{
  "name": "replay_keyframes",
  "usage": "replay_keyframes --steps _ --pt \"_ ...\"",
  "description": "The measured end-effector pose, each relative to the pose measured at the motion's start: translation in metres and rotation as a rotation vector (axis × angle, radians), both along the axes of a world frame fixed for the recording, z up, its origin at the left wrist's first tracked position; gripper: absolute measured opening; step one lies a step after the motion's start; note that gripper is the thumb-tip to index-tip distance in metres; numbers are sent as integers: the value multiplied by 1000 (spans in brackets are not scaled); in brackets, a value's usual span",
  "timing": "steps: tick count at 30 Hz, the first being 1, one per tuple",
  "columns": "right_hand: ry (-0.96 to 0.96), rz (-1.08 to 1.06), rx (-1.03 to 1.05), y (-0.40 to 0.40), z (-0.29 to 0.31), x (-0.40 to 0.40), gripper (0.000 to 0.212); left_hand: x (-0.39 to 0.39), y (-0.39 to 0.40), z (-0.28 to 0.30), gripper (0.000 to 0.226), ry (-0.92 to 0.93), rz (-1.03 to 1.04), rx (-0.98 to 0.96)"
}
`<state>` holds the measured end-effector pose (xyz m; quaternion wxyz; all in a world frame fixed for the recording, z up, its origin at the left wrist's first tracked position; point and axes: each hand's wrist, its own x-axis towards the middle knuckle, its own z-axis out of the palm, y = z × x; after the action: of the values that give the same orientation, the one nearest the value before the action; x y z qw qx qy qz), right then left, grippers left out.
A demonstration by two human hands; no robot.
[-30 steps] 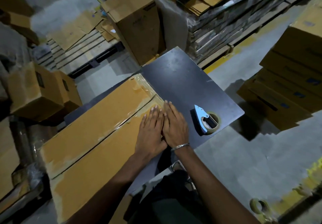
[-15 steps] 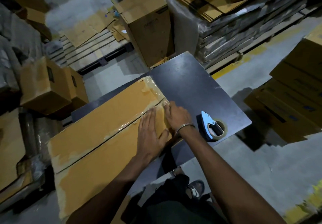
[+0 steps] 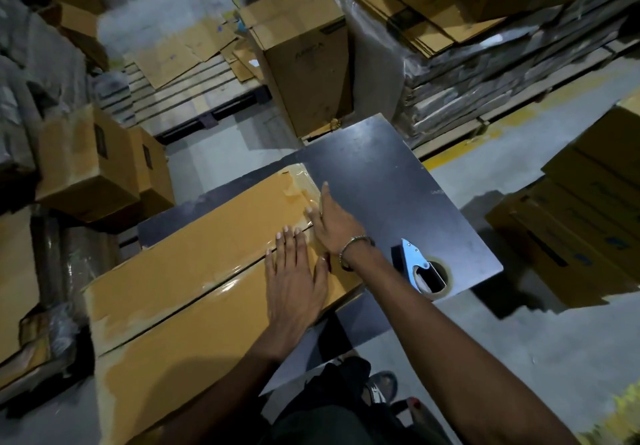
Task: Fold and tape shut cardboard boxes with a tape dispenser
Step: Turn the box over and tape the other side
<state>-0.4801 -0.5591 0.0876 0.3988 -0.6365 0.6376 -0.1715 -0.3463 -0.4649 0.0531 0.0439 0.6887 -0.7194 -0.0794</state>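
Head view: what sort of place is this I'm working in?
Most likely a warehouse packing area: flat cardboard stacked on a pallet, sealed boxes on the concrete floor, and a tape dispenser on the table beside the box being pressed.

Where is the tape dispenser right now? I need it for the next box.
In the head view the tape dispenser lies on the dark table, near its right front corner, just right of the right hand and untouched by either hand.
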Motion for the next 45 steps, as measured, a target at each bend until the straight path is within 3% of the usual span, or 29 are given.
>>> replay_keyframes --steps 3,6,7,9,11,15,19,21,23,25,28,30,35,37,39,43,45 --pt "158 -15 48 -7 -9 1 73 0 0 0 74 -12 -5 3" --pt "227 77 185 -43 4 -10 112 -1 0 3 76 -22 -7 -3" --pt "241 92 186 -58 7 -11 116 -2 0 4 77 -10 -2 9" --pt "172 12 111 -75 12 -3 104 -1 2 3 77 7 7 19" --pt "-20 -9 28 -79 7 11 87 -2 -1 2 76 11 19 14" --pt "-126 7 87 -83 -14 21 88 -4 -2 1 75 20 49 11" --pt "-11 41 382 -108 -12 6 132 -4 -1 4 75 37 41 8" --pt "6 -23 340 -113 -7 12 138 -4 -1 5 75 38 39 26" --pt "-9 -79 88 -114 -4 24 125 -3 0 5 75 26 38 30" --pt "12 48 -45 -117 -7 32 104 -4 -2 5 74 22 37 47" --pt "7 96 6 -124 -14 35 71 -5 -3 5 74 13 36 52" --pt "-13 25 32 -133 -15 34 63 -7 -4 8 74 17 42 57" --pt "-289 -187 495 -151 -17 29 103 -8 -3 10 75 15 56 29" --pt "-309 -215 420 -132 -23 21 112 -7 0 9 76 20 63 -16" --pt "-169 -222 243 -88 -22 12 106 -5 -1 7 75 25 64 -47" --pt "112 -112 158 21 -4 -5 60 -4 -1 4 75 -4 26 -8" --pt "193 -157 100 50 4 -10 48 -4 -2 5 75 24 26 18"
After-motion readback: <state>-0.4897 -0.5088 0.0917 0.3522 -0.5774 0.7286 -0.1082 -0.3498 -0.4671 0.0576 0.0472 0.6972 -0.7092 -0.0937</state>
